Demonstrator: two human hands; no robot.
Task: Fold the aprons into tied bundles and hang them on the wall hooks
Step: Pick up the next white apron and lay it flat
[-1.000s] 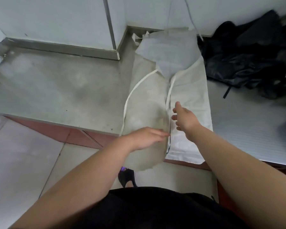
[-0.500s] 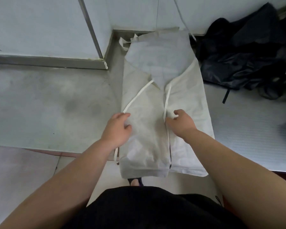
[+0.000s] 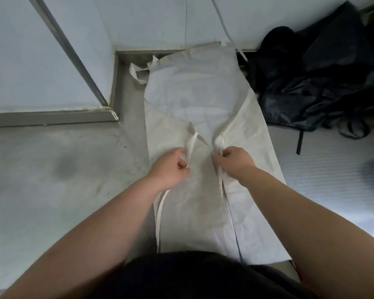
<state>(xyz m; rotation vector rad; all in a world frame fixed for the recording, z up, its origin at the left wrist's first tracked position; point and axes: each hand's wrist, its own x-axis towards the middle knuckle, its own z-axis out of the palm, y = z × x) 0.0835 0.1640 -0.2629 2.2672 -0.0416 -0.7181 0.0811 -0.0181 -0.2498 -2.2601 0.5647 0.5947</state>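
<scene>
Apron (image 3: 194,100) flat on counter (image 3: 52,180), perhaps steel.

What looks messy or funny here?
The white apron is crumpled at its far end, where it meets the wall, with a strap curled beside it. To its right, dark clothes lie in a loose heap.

A plain work room, perhaps behind a commercial kitchen: dull steel table (image 3: 52,180), pale wall panels (image 3: 30,61) with metal trim (image 3: 52,117), a white apron (image 3: 199,89), heaped dark clothes (image 3: 324,87).
</scene>
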